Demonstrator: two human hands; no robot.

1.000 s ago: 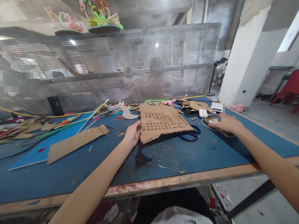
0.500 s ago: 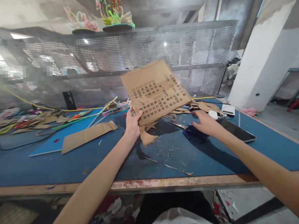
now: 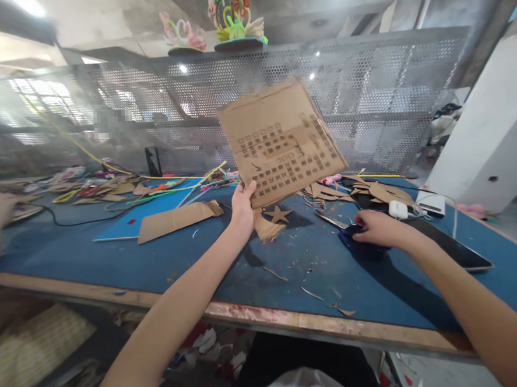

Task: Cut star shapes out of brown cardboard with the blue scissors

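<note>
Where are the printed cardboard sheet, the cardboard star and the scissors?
printed cardboard sheet [image 3: 281,139], head view, middle of printed face.
cardboard star [image 3: 278,215], head view, its centre.
scissors [image 3: 330,219], head view, metal blade.

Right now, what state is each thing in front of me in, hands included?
cardboard sheet, raised off the table, tilted, print facing the camera.
left hand, closed on its lower corner.
scissors, flat on the table.
right hand, resting over their blue handles; grip unclear.
cardboard star, cut out, lying flat.
cardboard strip, lying flat, untouched.
phone, flat, screen dark.
</note>
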